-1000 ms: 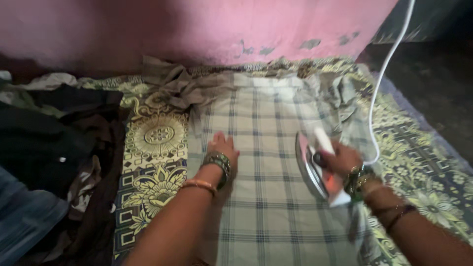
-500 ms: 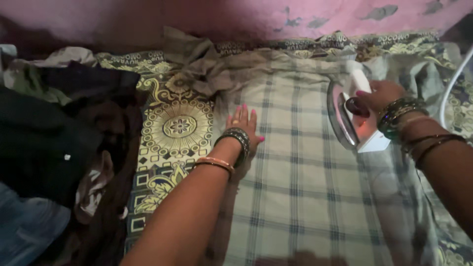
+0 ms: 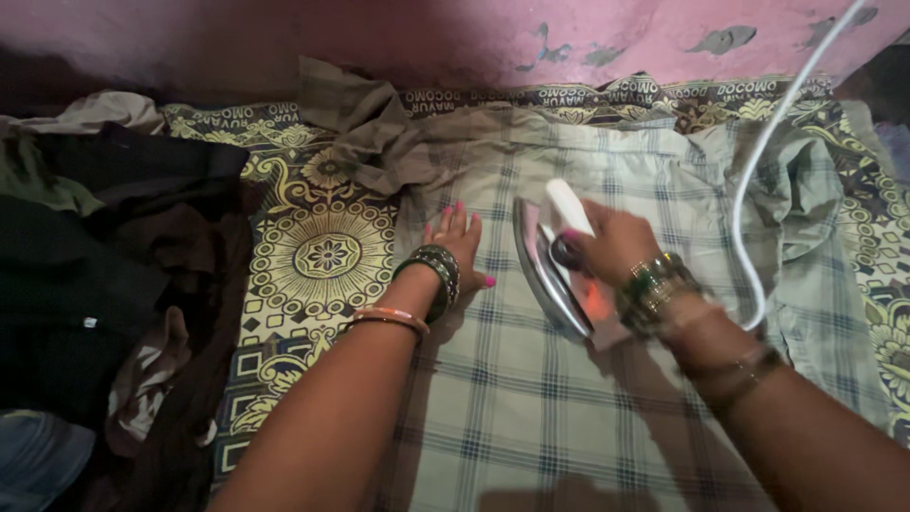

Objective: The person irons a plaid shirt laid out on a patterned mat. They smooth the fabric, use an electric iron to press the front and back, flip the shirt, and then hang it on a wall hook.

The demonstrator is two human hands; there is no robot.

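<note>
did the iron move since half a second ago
Yes. The iron, held in the right hand, has gone left across the checked cloth, closer to the left hand, which stays pressed at the cloth's left edge.

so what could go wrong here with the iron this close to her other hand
The left hand lies flat on the checked cloth right beside the iron, whose soleplate is tilted toward it; a slip could burn the fingers. The white cord loops over the cloth near the right hand and might snag or touch the hot plate. The bunched cloth by the wall could get pressed into creases.
</note>
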